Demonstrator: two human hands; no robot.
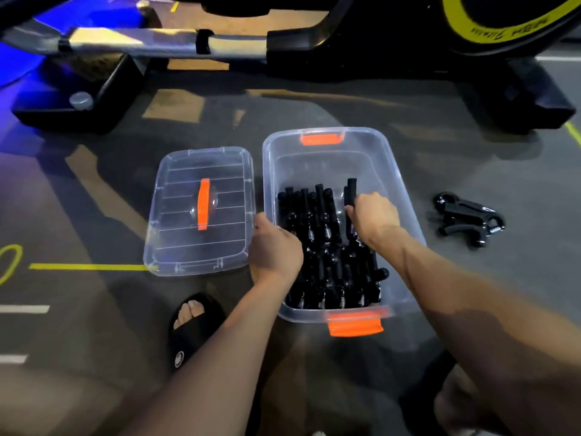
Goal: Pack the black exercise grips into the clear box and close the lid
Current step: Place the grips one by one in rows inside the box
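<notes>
The clear box [390, 171] with orange latches stands open on the floor, and several black exercise grips [317, 215] are packed in rows inside it. My right hand [372, 215] is inside the box and grips one black grip [350, 190] that stands upright at the right end of the far row. My left hand [275, 250] holds the box's left rim. The clear lid [176, 190] with an orange handle lies flat on the floor to the left of the box. A small pile of black grips [468, 217] lies on the floor to the right.
A black and yellow exercise machine [471, 42] and its metal rail [141, 42] stand behind the box. My foot in a black slide sandal [195, 325] is at the lower left. Yellow and white lines mark the dark floor.
</notes>
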